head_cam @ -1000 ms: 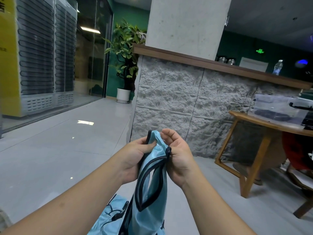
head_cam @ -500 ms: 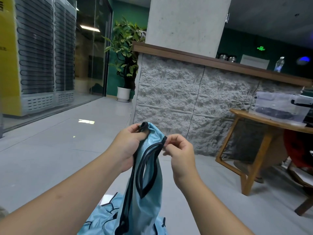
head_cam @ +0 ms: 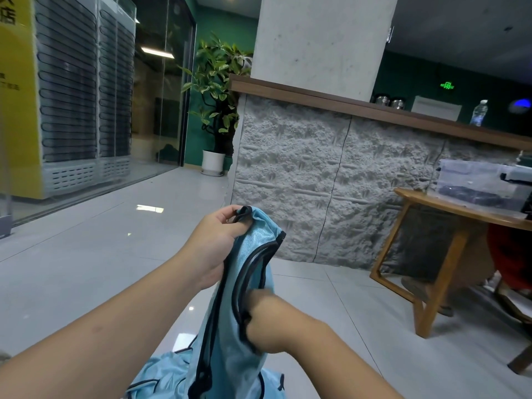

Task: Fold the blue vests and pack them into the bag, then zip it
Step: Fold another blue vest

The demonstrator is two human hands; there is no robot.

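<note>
— Item held?
— One blue vest [head_cam: 247,335], black-edged, hanging upright over the tiled floor [head_cam: 86,254]. Left hand [head_cam: 214,246] pinches its top strap; right hand [head_cam: 267,326] is clenched on the armhole edge lower down.
— Room around it?
— Open floor to the left; stone counter [head_cam: 316,182] ahead, wooden desk [head_cam: 449,214] to the right.
— Containers?
— Clear box [head_cam: 478,182] on the desk, dark contents unclear. More blue fabric [head_cam: 161,375] lies below.

Left hand [head_cam: 214,246] raised, fingers pinched closed, right hand [head_cam: 266,323] lower, blurred, curled in a fist
</note>
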